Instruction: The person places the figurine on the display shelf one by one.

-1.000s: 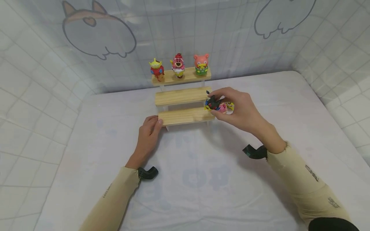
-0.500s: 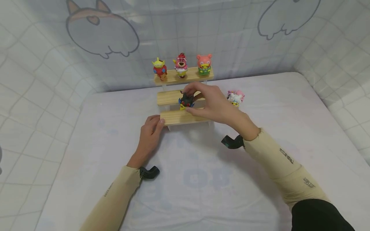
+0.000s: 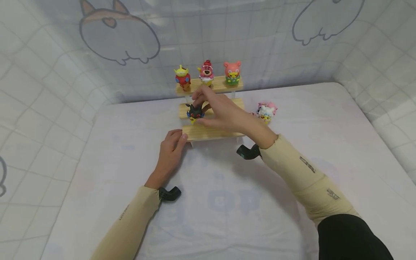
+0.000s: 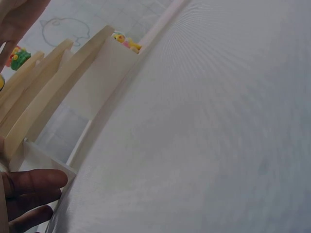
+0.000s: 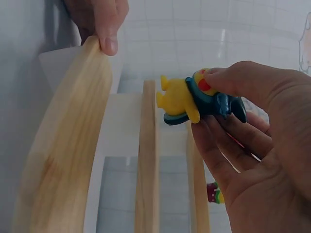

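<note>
My right hand [image 3: 221, 110] pinches a small toy figurine [image 3: 195, 112] between thumb and fingers, over the left part of the middle tier of a wooden display stand [image 3: 212, 133]. The figurine has a dark hood with blue sides; the right wrist view shows its yellow body [image 5: 177, 96] and red cheek, with its feet toward the middle shelf. My left hand [image 3: 171, 146] holds the left end of the lowest shelf, thumb on top. In the left wrist view its fingers [image 4: 36, 182] lie beside the white support.
Three figurines stand on the top shelf: a green-faced alien [image 3: 183, 77], a pink bear [image 3: 206, 72] and one in a pink hood [image 3: 232, 73]. Several more figurines [image 3: 266, 112] cluster on the white cloth right of the stand. A patterned curtain [image 3: 269, 47] hangs behind.
My right hand has carried the dark-hooded figurine leftward from the stand's right end to the left part of the middle tier. My left hand stays at the lowest shelf's end.
</note>
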`<state>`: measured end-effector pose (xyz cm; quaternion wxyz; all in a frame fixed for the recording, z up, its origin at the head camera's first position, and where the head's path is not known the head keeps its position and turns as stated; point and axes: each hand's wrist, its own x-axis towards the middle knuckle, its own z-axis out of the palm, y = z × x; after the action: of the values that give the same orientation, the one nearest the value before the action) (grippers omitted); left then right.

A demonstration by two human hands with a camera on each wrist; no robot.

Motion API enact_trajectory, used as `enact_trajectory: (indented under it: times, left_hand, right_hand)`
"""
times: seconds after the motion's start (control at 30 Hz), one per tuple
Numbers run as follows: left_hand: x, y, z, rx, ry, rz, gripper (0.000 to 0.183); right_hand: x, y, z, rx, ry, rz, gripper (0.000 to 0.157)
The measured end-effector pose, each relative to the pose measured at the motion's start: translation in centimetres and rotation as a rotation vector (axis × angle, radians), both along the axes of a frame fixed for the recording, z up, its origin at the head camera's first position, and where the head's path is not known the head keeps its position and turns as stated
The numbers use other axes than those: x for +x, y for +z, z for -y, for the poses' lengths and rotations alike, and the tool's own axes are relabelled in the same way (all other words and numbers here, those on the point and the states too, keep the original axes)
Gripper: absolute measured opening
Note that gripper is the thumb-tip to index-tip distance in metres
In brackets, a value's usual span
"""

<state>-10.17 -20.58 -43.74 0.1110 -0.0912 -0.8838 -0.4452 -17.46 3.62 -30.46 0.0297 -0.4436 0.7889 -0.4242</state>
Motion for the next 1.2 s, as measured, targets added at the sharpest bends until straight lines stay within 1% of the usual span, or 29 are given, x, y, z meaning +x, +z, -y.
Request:
enact_trajectory:
  times: [0.23, 0.4, 0.67, 0.77, 0.93, 1.07, 1.2]
  left_hand:
    - [0.0, -0.2, -0.2, 0.010, -0.004, -0.006, 0.038]
    - [-0.1, -0.3, -0.5, 0.006, -0.011, 0.004, 0.039]
    - [-0.2, -0.3, -0.5, -0.006, -0.012, -0.025, 0.040]
    - [-0.1, -0.3, -0.5, -0.009, -0.011, -0.029, 0.039]
    - [-0.1, -0.1, -0.4, -0.012, -0.011, -0.033, 0.039]
    - [-0.1, -0.1, -0.3, -0.015, -0.002, -0.037, 0.038]
    - [0.0, 0.0, -0.1, -0.012, 0.002, -0.041, 0.038]
  right_hand:
    - [-1.2, 0.0, 1.4, 0.011, 0.022, 0.030, 0.053]
    - [-1.7, -0.2, 1.9, 0.008, -0.002, 0.036, 0.048]
    - [-2.1, -0.7, 2.1, 0.002, -0.056, -0.029, 0.040]
    - [-2.2, -0.9, 2.1, -0.021, -0.069, -0.033, 0.038]
    - [-2.1, -1.1, 2.2, -0.057, -0.109, -0.045, 0.043]
    - [-1.6, -1.1, 2.0, -0.038, -0.163, -0.066, 0.046]
    - [-0.8, -1.1, 1.3, -0.035, -0.211, -0.087, 0.046]
